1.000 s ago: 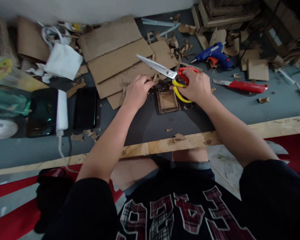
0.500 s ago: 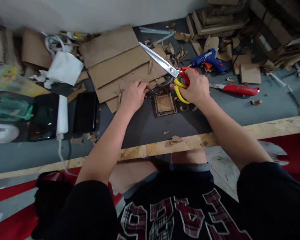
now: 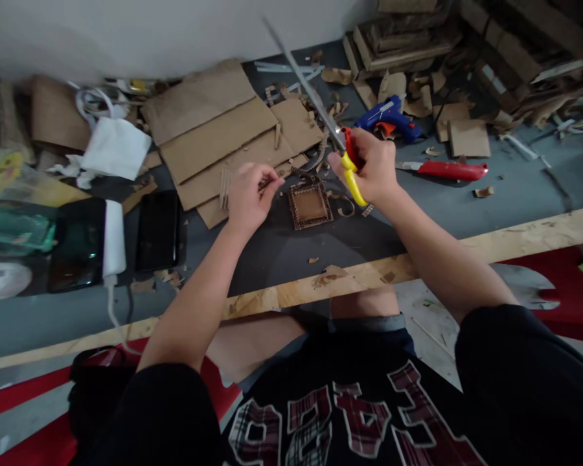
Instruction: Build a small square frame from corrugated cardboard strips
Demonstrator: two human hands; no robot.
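While my right hand is closed around the red and yellow handles of the scissors, the blades point up and away toward the wall, lifted clear of the table; they are blurred, and I cannot tell whether they are parted. My left hand is curled narrow, its fingertips pinching a thin dark strip of cardboard just left of the small cardboard frame. That frame lies flat on the dark mat between my two hands, touching neither. Beyond it lie the stacked cardboard sheets, overlapping. A blue glue gun rests behind my right hand, and a red-handled knife lies just to its right on the grey surface. To my left sit two dark phones and a white charger, well apart from my hands. Cardboard scraps litter the area near the scissors.
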